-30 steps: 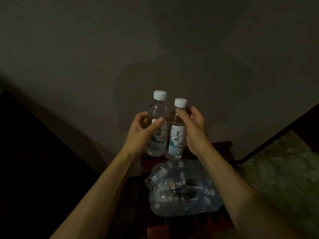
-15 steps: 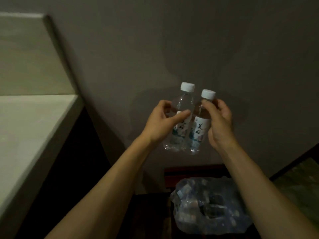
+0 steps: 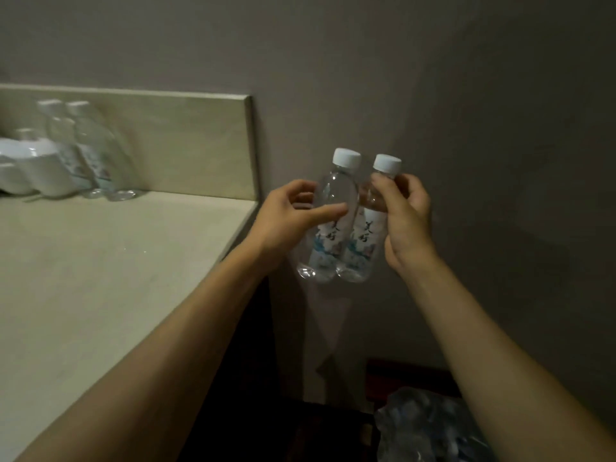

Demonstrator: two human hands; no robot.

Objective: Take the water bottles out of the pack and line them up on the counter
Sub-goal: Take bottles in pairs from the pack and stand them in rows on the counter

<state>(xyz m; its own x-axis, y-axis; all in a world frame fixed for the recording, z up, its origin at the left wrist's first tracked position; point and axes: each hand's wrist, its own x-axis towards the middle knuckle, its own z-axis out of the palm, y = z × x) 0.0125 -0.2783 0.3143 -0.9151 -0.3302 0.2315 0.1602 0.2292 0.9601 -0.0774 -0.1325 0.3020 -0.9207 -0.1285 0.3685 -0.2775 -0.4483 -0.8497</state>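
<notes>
A pale stone counter (image 3: 100, 278) fills the left of the view, with a low backsplash (image 3: 186, 145) along its far edge. Everything here is placed against that counter. At its far left corner stand two clear water bottles (image 3: 83, 151), blurred, just beside some white cups (image 3: 30, 168). Low and to the right of the counter, near the floor, lies the crinkled plastic pack (image 3: 430, 428), only partly in view. Just off the counter's right end, held in the air, are two more bottles side by side and touching. The left hand (image 3: 286, 221) grasps the left bottle (image 3: 330, 221) around its middle; the right hand (image 3: 406, 215) grasps the right bottle (image 3: 366, 235) near its shoulder. This looks like the carrying step. Next, both bottles likely need moving leftward over the counter and setting upright beside the standing pair.
</notes>
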